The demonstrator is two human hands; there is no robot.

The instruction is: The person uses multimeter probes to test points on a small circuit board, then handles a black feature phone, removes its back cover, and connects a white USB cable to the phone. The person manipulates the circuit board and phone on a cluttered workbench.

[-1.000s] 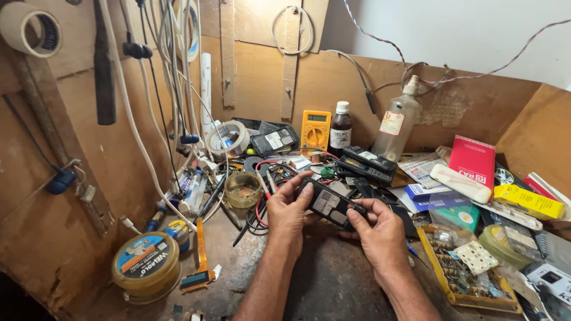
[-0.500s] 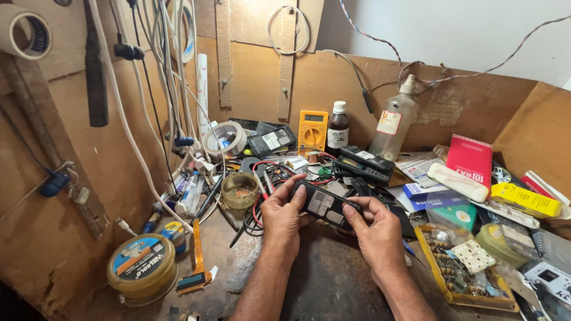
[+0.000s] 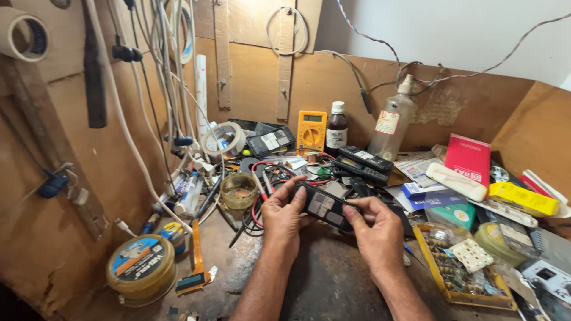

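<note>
Both hands hold a small black device just above the worn, dark counter, near its middle; the device is a flat, oblong slab, tilted so that its left end sits higher than its right, and its upper face carries a pale grey rectangular panel split into small squares; the rest of its surface is dull black. The left hand grasps the left end, thumb lying along the near edge and fingers curled over the far edge; the right hand clamps the right end, fingers wrapped over the top and thumb beneath, out of sight.

Red and black leads tangle just behind the left hand, beside a small round glass jar; a yellow multimeter leans against the back board, with a dark brown bottle just beside it and a cloudy plastic bottle further right; a black remote-like unit lies behind the device; a yellow tray of small parts sits to the right of the right hand; a round yellow tin rests at the left edge.
</note>
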